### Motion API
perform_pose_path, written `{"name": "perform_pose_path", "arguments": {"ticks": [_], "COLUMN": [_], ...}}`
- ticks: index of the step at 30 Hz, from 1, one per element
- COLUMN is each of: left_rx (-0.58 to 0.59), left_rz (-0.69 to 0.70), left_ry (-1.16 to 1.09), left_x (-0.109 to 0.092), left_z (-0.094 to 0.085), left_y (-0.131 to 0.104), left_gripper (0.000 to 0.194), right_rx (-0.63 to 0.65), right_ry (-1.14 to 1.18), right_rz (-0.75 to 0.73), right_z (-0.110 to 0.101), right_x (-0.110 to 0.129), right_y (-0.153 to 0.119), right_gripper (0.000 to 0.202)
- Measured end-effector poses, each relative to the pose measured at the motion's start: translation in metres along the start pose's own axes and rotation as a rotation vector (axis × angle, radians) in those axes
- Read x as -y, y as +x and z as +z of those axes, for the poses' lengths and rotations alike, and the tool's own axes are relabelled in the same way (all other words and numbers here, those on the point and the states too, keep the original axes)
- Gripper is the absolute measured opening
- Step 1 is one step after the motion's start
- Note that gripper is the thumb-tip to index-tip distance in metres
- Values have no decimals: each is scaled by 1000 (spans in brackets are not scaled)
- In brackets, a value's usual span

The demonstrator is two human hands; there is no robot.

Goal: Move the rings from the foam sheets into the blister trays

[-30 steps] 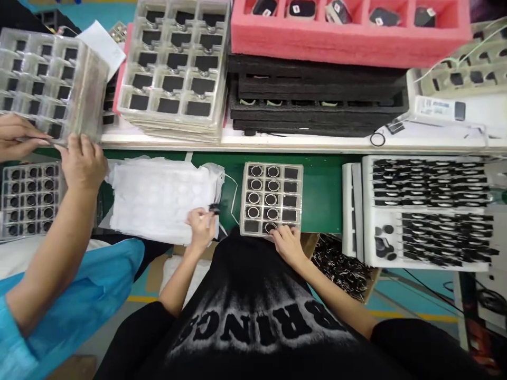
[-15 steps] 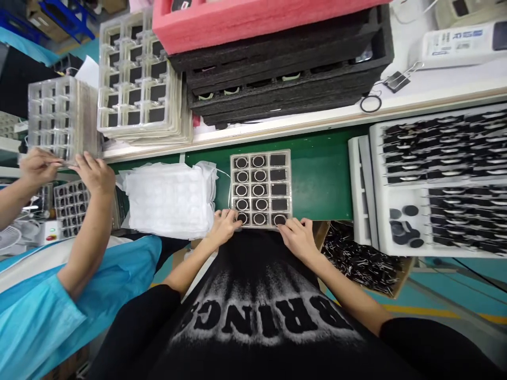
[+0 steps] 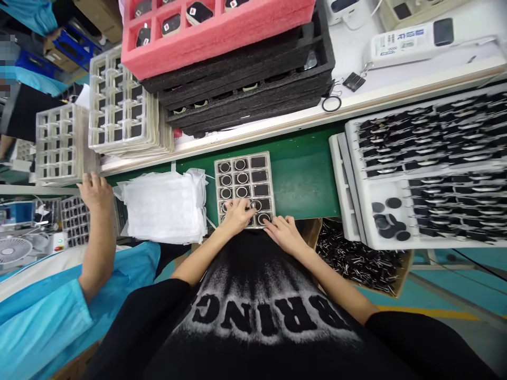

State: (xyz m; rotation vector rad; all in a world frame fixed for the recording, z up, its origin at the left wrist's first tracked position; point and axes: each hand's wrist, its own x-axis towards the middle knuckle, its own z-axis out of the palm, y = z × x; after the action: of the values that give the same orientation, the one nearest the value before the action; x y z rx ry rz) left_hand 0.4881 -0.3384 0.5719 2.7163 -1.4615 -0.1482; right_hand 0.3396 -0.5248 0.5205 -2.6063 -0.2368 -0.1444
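A clear plastic tray (image 3: 259, 176) with square cells lies on the green table mat in front of me. Ringed round pieces sit in its left and middle columns, and one more ringed piece (image 3: 264, 218) is in the bottom right cell. My left hand (image 3: 238, 215) reaches over the lower cells with its fingers closed on a black piece with a pale ring (image 3: 256, 206), between the middle and right columns. It hides several lower left cells. My right hand (image 3: 285, 233) is at the lower right corner, fingers apart, fingertips touching the bottom right piece.
A wrapped white stack (image 3: 162, 206) lies left of the tray. White trays (image 3: 390, 195) of black parts stand right, above a box of black pieces (image 3: 356, 258). Foam trays (image 3: 237, 100) fill the shelf. A co-worker's hand (image 3: 95, 190) is beside stacked clear trays (image 3: 55, 142).
My left hand has moved from the tray's lower left corner onto its lower cells and taken hold of a ringed piece. The view has shifted. Only one co-worker's hand shows at the stack now.
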Motion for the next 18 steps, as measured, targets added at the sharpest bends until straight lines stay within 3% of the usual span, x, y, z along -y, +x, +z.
{"name": "perform_pose_path", "arguments": {"ticks": [2, 5, 9, 12, 15, 18], "left_rx": [87, 138, 84, 50, 76, 79], "left_rz": [36, 25, -36, -107, -118, -110], "left_ry": [-12, -18, -10, 36, 115, 115], "left_x": [-14, -24, -24, -23, -21, -19], "left_z": [4, 2, -7, -9, -7, -6], "left_y": [21, 31, 36, 52, 71, 75], "left_gripper": [20, 21, 26, 30, 27, 25], "right_rx": [1, 15, -6, -34, -42, -43], "right_ry": [20, 36, 37, 51, 68, 85], "right_rz": [30, 63, 75, 82, 82, 73], "right_z": [-6, -15, -23, -27, -30, -31], "right_x": [-6, -18, -31, -34, -36, -38], "right_y": [-4, -10, -12, -8, -1, 4], "right_gripper": [34, 35, 37, 39, 40, 39]}}
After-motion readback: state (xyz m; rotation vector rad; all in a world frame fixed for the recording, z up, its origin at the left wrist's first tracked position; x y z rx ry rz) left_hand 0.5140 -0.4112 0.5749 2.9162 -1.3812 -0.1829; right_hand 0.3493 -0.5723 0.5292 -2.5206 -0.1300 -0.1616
